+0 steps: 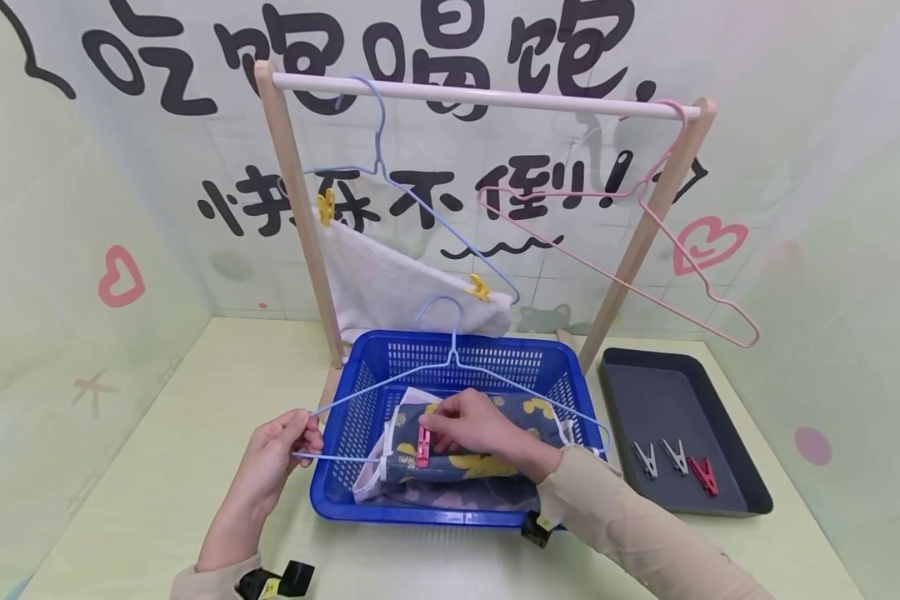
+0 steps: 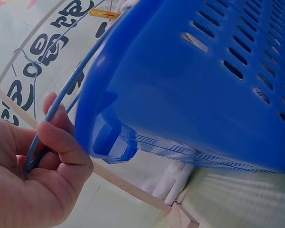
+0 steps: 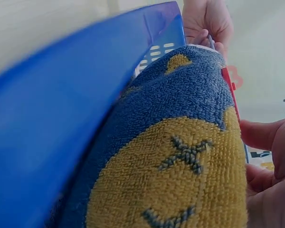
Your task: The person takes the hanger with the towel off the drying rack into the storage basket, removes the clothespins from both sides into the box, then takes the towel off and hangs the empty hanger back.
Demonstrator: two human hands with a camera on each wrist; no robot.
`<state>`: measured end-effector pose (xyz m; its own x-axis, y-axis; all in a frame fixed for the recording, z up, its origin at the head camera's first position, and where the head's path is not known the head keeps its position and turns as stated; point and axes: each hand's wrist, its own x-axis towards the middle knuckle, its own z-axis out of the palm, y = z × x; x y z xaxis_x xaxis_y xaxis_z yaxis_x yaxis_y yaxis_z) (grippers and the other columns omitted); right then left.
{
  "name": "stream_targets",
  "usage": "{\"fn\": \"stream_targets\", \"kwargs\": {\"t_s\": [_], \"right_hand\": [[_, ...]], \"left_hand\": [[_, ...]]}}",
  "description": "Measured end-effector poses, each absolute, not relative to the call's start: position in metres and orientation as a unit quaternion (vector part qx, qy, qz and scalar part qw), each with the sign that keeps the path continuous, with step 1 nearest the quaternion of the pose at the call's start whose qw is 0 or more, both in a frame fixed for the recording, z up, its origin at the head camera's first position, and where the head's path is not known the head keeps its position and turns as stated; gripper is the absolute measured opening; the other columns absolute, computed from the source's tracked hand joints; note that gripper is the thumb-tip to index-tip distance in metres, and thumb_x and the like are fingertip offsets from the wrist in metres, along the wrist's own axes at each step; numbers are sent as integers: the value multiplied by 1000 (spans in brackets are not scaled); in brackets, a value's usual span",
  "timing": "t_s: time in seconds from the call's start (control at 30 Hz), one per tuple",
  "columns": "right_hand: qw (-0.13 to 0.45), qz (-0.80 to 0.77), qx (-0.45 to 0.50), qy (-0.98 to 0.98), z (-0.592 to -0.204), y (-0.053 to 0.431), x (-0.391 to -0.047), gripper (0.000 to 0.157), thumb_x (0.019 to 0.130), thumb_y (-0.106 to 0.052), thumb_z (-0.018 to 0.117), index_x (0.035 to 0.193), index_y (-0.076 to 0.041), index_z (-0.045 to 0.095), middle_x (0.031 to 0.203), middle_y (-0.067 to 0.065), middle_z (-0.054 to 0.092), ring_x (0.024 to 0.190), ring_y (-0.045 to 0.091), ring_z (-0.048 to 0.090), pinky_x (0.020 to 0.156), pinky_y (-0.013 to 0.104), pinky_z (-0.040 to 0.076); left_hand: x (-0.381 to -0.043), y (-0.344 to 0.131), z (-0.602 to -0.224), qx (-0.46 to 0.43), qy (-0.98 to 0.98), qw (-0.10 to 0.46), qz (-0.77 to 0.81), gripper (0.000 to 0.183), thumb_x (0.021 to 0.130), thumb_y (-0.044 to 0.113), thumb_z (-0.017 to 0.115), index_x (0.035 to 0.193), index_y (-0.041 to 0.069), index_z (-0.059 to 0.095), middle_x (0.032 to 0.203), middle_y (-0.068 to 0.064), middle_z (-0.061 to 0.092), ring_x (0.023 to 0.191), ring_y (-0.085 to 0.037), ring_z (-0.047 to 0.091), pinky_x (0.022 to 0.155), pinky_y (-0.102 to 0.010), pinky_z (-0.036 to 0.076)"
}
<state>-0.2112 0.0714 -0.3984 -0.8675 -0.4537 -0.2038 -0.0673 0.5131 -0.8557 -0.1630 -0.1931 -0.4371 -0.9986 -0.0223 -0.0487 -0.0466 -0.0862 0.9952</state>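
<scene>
My left hand [image 1: 273, 450] pinches the left corner of a light blue wire hanger [image 1: 453, 346]; the left wrist view shows this blue bar [image 2: 78, 71] between thumb and fingers. A dark blue towel [image 1: 450, 471] with yellow figures drapes over the hanger's lower bar, above the blue basket [image 1: 450, 517]. With thumb and fingers, my right hand [image 1: 476, 425] pinches a red clothespin [image 1: 423, 446] at the towel's left part. In the right wrist view, the towel [image 3: 180, 142] hides most of the clothespin [image 3: 229, 83].
Behind the basket stands a wooden rack with a white rail [image 1: 487, 96]. From it hang a blue hanger [image 1: 450, 225] with a white cloth [image 1: 390, 283] held by yellow clips, and a pink hanger [image 1: 570, 262]. A dark tray [image 1: 660, 392] holds several clothespins at right.
</scene>
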Motion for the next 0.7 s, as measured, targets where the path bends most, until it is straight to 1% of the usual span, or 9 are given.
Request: {"fn": "stream_targets", "kwargs": {"t_s": [0.17,0.33,0.5,0.6,0.7], "right_hand": [[193,-489,-154,837,-398,72,-209,23,92,-21,62,84,-1,70,70,4,66,61,13,64,58,27,53],[166,-518,-154,825,-399,72,-206,18,90,-16,64,86,1,70,68,6,66,60,15,63,56,28,54],[131,-562,-143,804,-402,74,-206,15,89,-10,64,89,4,69,70,9,66,67,30,66,61,36,55],[103,-580,-141,795,-403,77,-206,15,89,-9,64,89,5,69,72,9,67,68,30,65,66,42,55],[84,-589,-155,789,-399,84,-206,15,90,-10,63,90,5,68,75,10,67,68,28,64,67,43,54]], "left_hand": [[-164,-192,-436,-22,674,10,738,34,102,24,40,75,14,58,65,6,58,58,-5,52,50,-17,40],[-164,-192,-435,-30,678,12,734,34,102,23,40,75,12,57,65,6,57,58,-6,52,51,-17,40],[-164,-193,-436,-39,684,11,729,34,102,24,40,77,9,57,66,6,57,58,-6,51,51,-17,40],[-164,-194,-437,-37,684,8,729,34,102,25,40,77,9,57,65,6,57,58,-6,51,51,-17,40],[-163,-194,-439,-33,681,5,731,34,102,25,40,76,11,57,65,6,57,58,-6,51,50,-17,40]]}}
